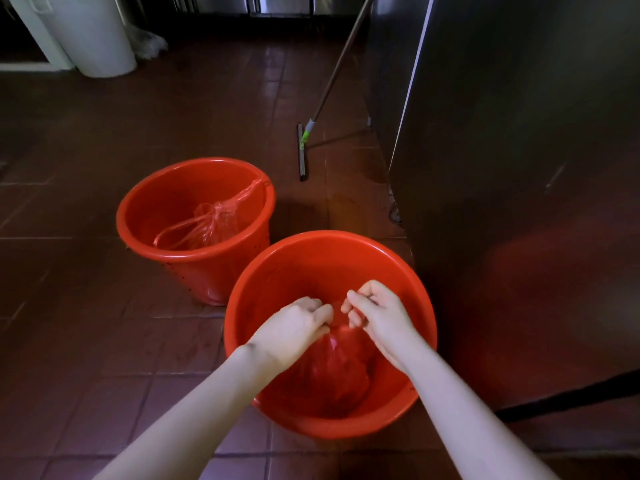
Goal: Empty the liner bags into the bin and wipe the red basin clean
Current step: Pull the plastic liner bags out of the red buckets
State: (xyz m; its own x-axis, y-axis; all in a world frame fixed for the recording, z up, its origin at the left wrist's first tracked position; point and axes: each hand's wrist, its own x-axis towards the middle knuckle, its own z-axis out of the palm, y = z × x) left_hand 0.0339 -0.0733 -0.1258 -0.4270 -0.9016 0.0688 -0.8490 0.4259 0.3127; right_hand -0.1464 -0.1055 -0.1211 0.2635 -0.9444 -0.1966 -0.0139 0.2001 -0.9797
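Note:
A wide red basin (pixel 311 251) stands on the tiled floor right below me. Inside it lies a red translucent liner bag (pixel 337 372), bulging and gathered at its top. My left hand (pixel 298 327) and my right hand (pixel 375 315) are both down in the basin, each pinching the bag's gathered neck from its own side. To the left and farther off stands a red bin (pixel 145 216) with a second, knotted clear-red liner bag (pixel 211 223) lying inside it.
A tall stainless steel cabinet (pixel 519 168) rises close on the right of the basin. A floor squeegee (pixel 303 150) with a long handle leans against it beyond the basin. A white cylindrical bin (pixel 97 32) stands at the far left.

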